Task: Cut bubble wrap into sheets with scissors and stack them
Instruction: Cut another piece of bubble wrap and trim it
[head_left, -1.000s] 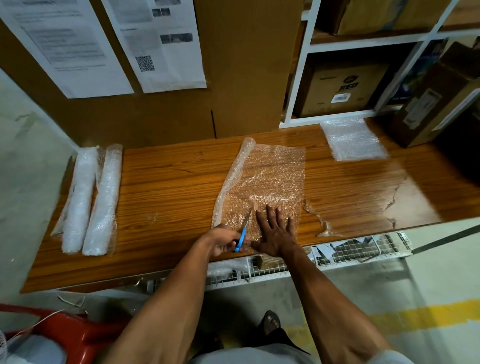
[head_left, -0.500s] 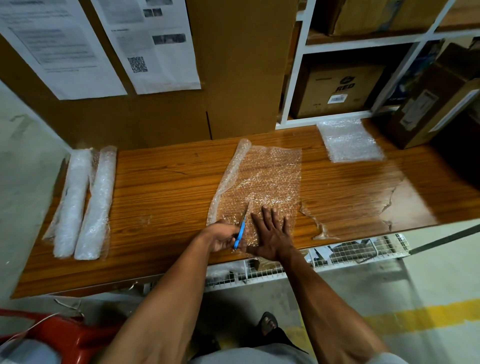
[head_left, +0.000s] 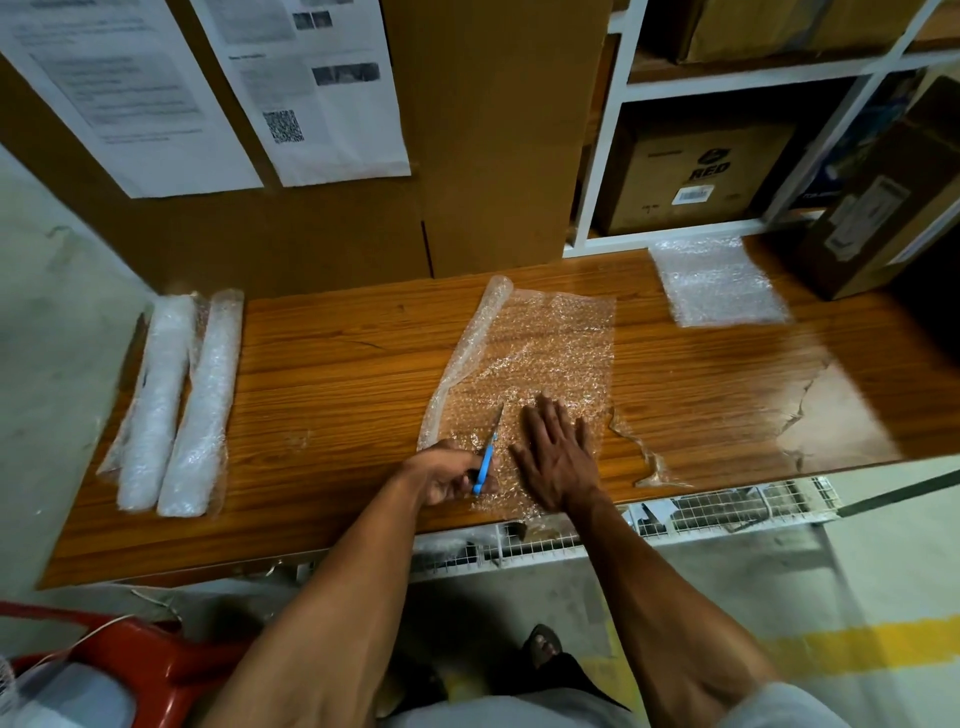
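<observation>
A long wood-grain worktop (head_left: 332, 395) runs against a brown cardboard wall (head_left: 493, 130) carrying two printed paper notices (head_left: 311, 88), one with a QR code. To the right stands white shelving (head_left: 597, 171) holding cardboard boxes (head_left: 696, 171); below the worktop's front edge a white wire rack (head_left: 727, 506) shows, and the floor is pale concrete with a yellow stripe (head_left: 857, 644).

The worktop's laminate is glossy and peels at its right end. A sheet of clear bubble wrap (head_left: 545, 353) lies flat at the centre, its left edge curled into a loose roll, the bubbles glinting. The left hand (head_left: 447, 475) grips the blue-handled scissors (head_left: 485, 457), blades pointing away into the sheet's near edge. The right hand (head_left: 556, 457) lies flat on the wrap just beside the blades, fingers straight and spread, pressing it down. A torn scrap of plastic (head_left: 644, 457) lies just right of the sheet.

At the far right sits a stack of cut sheets (head_left: 719, 283) (how many, I cannot tell). Two tight white bubble wrap rolls (head_left: 176, 405) lie side by side at the left end. A red plastic chair (head_left: 119, 670) sits in the lower left corner.
</observation>
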